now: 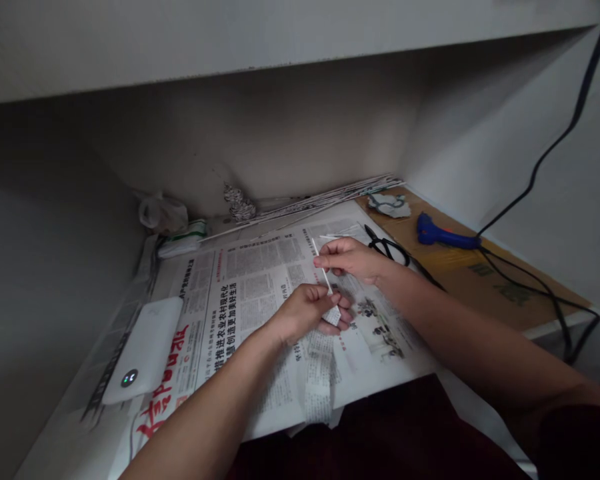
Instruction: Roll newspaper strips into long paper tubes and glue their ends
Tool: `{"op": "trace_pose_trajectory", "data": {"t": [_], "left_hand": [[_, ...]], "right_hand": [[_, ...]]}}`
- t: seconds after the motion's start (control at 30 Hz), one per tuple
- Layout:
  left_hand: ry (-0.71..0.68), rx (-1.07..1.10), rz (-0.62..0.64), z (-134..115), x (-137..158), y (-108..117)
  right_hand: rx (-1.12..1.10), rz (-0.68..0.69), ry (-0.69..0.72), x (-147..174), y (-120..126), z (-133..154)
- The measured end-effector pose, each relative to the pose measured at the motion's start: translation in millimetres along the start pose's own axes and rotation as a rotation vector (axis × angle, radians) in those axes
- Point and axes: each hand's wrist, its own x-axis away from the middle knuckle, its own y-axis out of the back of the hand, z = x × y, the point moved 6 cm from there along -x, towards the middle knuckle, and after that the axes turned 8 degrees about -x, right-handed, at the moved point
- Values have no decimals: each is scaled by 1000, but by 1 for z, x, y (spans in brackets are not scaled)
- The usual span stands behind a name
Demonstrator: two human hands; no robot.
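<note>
A newspaper strip (319, 387) hangs down from my left hand (310, 310) toward the front edge of the table. Its upper end is rolled into a thin white paper stick (329, 281). My left thumb and fingers close around the spot where the flat strip meets the roll. Higher up, my right hand (347, 259) pinches the stick near its top end between thumb and fingertips. Beneath both hands lies a spread newspaper (253, 293) with Chinese print. Black-handled scissors (387, 245) rest just beyond my right wrist, partly hidden by it.
A blue glue gun (447, 235) with a black cord lies on cardboard (465, 280) at right, near a crumpled scrap (390, 204). Several rolled paper sticks (325, 200) line the back. A white power bank (145, 350) sits at left; a plastic bag (163, 213) stands behind. A shelf (280, 40) overhangs.
</note>
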Motion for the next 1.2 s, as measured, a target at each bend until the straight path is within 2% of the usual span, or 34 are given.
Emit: {"op": "trace_pose_trajectory", "data": {"t": [0.47,0.57,0.67,0.87,0.97,1.1,1.2], "left_hand": [[-8,29,-55,-5,1,5],[-13,43,-84,-5,0,8],[-24,59,-93,-4,-1,10],[-50,77,-109,-6,-2,11],[-59,84,-111,-7,-2,11],[-71,80,-135,-9,-2,12],[-73,90,-137,-9,-2,12]], "right_hand": [[3,142,-46,5,-9,0],[-1,147,-95,5,-8,-4],[0,152,-84,5,-8,-3],[-7,262,-163,9,-15,-10],[-10,262,-153,9,-15,-12],[-49,345,-175,12,-20,-12],[-98,327,-203,11,-19,-14]]}}
